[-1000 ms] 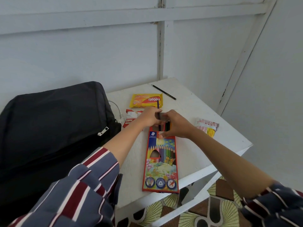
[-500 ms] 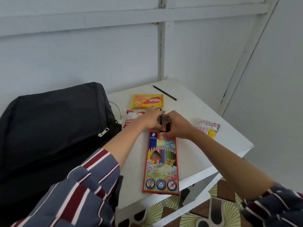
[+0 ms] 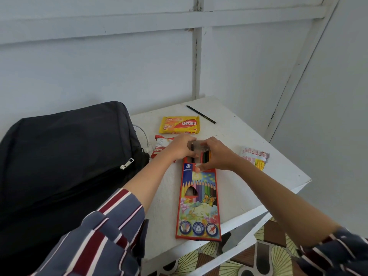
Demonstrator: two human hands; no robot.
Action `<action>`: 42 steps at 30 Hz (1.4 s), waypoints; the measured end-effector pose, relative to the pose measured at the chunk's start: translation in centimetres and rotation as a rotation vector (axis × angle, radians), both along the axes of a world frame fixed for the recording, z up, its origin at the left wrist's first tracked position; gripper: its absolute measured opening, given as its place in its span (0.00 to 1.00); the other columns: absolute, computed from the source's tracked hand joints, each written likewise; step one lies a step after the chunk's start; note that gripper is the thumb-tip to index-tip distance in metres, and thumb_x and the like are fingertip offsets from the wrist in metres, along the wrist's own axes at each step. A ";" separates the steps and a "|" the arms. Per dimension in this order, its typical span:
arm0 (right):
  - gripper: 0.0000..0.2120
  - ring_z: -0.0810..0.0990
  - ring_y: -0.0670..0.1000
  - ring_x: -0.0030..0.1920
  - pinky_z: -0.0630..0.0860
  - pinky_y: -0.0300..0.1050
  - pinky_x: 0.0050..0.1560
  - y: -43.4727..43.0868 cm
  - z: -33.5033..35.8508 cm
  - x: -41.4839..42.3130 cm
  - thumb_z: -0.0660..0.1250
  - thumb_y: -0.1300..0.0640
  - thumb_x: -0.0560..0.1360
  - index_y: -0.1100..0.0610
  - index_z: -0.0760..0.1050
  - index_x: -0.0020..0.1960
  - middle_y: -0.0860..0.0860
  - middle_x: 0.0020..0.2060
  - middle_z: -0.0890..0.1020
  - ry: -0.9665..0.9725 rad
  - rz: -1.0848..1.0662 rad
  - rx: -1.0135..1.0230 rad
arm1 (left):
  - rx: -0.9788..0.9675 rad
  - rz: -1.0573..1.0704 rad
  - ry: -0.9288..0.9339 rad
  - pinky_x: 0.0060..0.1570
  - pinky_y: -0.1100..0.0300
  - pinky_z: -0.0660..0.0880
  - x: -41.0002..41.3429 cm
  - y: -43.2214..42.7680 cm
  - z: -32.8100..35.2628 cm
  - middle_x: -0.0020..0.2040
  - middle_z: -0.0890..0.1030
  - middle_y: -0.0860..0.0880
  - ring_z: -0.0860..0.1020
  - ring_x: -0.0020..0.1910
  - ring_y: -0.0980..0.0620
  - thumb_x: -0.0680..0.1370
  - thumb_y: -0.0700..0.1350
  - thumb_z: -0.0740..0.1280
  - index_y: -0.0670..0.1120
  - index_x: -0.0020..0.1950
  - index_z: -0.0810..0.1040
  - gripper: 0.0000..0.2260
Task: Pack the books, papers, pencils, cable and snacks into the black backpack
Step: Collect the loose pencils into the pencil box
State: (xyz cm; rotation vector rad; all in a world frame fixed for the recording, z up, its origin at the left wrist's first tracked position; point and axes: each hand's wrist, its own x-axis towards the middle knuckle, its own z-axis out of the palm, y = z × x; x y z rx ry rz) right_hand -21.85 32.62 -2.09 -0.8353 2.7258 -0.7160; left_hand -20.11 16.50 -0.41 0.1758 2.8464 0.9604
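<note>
White table (image 3: 249, 140): both hands (image 3: 199, 152) grip the pencil box's (image 3: 199, 204) open far end.

Home room: white-painted wall (image 3: 99, 62), patterned floor (image 3: 274, 259)

White table (image 3: 239, 136), pale-blue panelled wall (image 3: 99, 66)

Bare table (image 3: 235, 188) is left open right of the pencil box (image 3: 199, 204). The left side is blocked by the black backpack (image 3: 65, 156). The far side is crowded by yellow wafer pack (image 3: 180, 124), red snack (image 3: 160, 145), loose pencil (image 3: 200, 114); another snack packet (image 3: 254, 157) lies at the right edge.
</note>
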 end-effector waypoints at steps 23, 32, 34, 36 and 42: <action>0.15 0.77 0.52 0.55 0.70 0.39 0.52 0.1 3.7 -3.9 0.66 0.54 0.75 0.61 0.76 0.58 0.56 0.56 0.79 -0.012 -0.030 0.065 | -0.068 -0.103 -0.197 0.50 0.60 0.71 -1.4 -0.8 1.9 0.60 0.77 0.47 0.74 0.58 0.50 0.71 0.32 0.70 0.44 0.65 0.74 0.23; 0.19 0.68 0.55 0.68 0.63 0.47 0.68 -1.9 1.5 -12.5 0.58 0.63 0.79 0.57 0.68 0.69 0.55 0.68 0.71 0.089 -0.237 -0.025 | 0.000 0.010 -0.115 0.47 0.64 0.68 -2.0 -1.6 1.7 0.60 0.78 0.45 0.72 0.51 0.54 0.72 0.31 0.66 0.42 0.62 0.77 0.19; 0.19 0.67 0.55 0.68 0.65 0.47 0.65 -1.9 0.4 -12.9 0.57 0.62 0.79 0.57 0.68 0.69 0.55 0.69 0.70 0.062 -0.225 0.060 | 0.005 0.034 -0.080 0.41 0.70 0.68 -2.1 -1.9 1.5 0.60 0.77 0.45 0.72 0.49 0.55 0.72 0.32 0.67 0.42 0.62 0.76 0.19; 0.15 0.74 0.57 0.61 0.71 0.47 0.56 -1.8 -0.3 -13.2 0.59 0.63 0.78 0.59 0.75 0.63 0.57 0.61 0.76 0.086 -0.245 0.079 | -0.003 0.045 -0.071 0.41 0.70 0.68 -2.4 -2.2 1.4 0.58 0.77 0.45 0.71 0.48 0.56 0.73 0.33 0.68 0.44 0.62 0.77 0.18; 0.06 0.78 0.58 0.43 0.73 0.44 0.37 -1.4 0.9 -12.3 0.60 0.68 0.74 0.66 0.73 0.39 0.59 0.41 0.79 0.134 -0.306 0.187 | -0.028 0.046 -0.094 0.50 0.63 0.68 -3.2 -2.0 1.2 0.59 0.76 0.46 0.71 0.50 0.56 0.73 0.35 0.68 0.46 0.61 0.78 0.17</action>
